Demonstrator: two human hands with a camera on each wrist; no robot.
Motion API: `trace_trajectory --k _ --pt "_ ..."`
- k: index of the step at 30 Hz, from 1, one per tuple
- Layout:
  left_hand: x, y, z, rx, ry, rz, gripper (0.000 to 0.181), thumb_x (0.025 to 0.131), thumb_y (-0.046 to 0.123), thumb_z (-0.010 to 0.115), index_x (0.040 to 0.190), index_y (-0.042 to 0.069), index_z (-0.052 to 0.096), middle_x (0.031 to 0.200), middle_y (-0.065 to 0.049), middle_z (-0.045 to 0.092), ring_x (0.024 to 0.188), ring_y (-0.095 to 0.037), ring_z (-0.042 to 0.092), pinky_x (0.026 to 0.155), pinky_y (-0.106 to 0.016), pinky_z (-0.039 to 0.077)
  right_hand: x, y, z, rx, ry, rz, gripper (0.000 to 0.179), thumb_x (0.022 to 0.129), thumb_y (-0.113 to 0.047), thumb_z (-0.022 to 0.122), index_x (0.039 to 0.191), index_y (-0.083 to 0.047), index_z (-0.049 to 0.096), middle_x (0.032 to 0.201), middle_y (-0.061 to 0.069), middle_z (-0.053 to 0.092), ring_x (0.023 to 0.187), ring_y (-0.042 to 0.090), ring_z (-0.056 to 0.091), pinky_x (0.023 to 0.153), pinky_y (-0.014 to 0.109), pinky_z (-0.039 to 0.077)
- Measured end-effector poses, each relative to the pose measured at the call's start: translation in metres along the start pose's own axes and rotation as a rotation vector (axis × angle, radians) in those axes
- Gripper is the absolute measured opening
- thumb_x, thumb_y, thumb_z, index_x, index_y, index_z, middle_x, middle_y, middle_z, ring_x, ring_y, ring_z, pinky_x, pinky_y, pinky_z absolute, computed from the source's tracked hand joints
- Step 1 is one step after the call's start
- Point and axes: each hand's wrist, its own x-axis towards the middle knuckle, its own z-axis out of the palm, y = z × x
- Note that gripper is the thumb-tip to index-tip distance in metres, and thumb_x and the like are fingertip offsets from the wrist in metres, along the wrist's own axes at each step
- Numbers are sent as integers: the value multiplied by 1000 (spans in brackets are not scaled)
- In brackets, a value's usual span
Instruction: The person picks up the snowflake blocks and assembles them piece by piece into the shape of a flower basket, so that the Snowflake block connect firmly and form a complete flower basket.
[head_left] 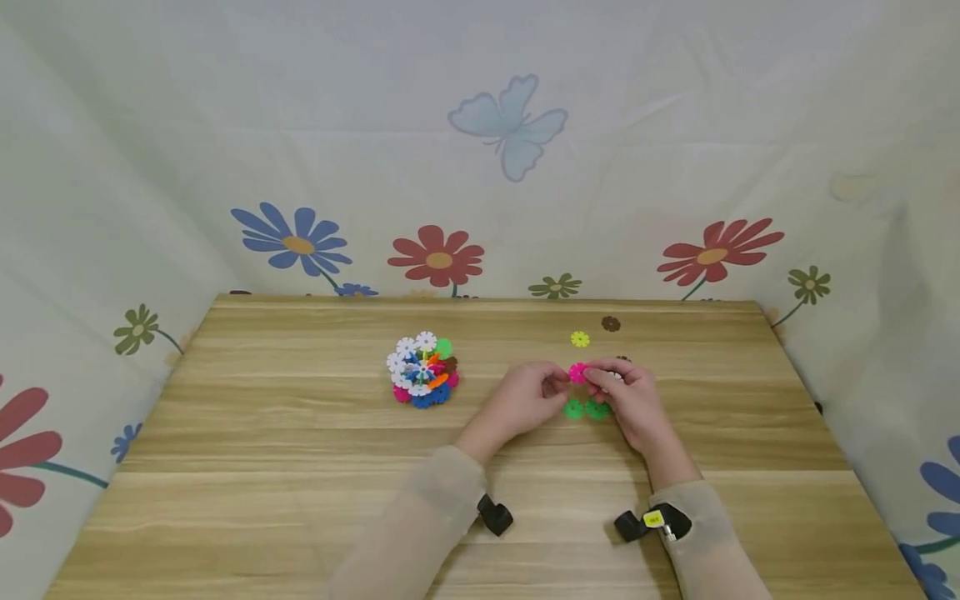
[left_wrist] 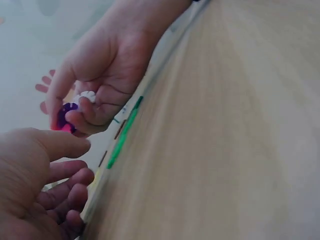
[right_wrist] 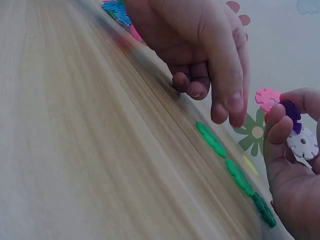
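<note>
In the head view my right hand is raised over the right half of the table, pinching a pink notched snowflake disc. The right wrist view also shows a dark purple disc between its thumb and fingers, and a white disc lower in the same hand. My left hand faces it from the left with nothing in its grasp. Its loosely bent fingers stop just short of the pink disc. Green discs lie flat below the hands, one a darker green disc.
Left of the hands on the wooden table sits a round cluster of joined discs in white, blue, orange, pink and green. Behind the hands lie a yellow disc and a brown disc. A flower-printed cloth hangs along the back edge.
</note>
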Motion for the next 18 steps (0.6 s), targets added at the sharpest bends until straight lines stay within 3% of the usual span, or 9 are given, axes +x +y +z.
trace_trajectory --k 4,7,12,15,18 --pt "2 2 6 199 -45 58 38 97 31 86 124 6 79 107 -1 70 98 -12 62 91 -29 55 0 1 -2 20 27 0 14 105 -5 72 96 -11 81 87 1 76 79 13 68 71 22 56" --pt "1 6 8 262 -63 67 42 94 34 89 126 7 80 106 -1 67 95 -13 59 87 -28 54 0 1 -2 35 33 -1 14 105 -6 73 95 -12 81 90 0 78 82 13 71 73 23 56" --pt "1 4 9 251 -55 61 27 94 30 89 112 11 82 101 1 65 91 -11 59 83 -27 53 1 1 -3 28 24 15 15 106 -8 72 96 -13 81 93 -1 78 85 12 71 75 22 56" --pt "4 -12 14 230 -41 60 23 92 31 91 97 14 77 94 5 61 85 -8 56 78 -24 51 1 1 -4 20 16 34 14 107 -8 70 100 -11 82 96 -1 78 87 10 72 78 21 58" --pt "5 -29 17 201 -42 57 27 92 32 91 91 18 68 90 8 58 81 -7 55 73 -22 49 0 0 -4 20 -4 54 17 110 -11 66 107 -6 82 103 0 77 91 12 72 82 22 59"
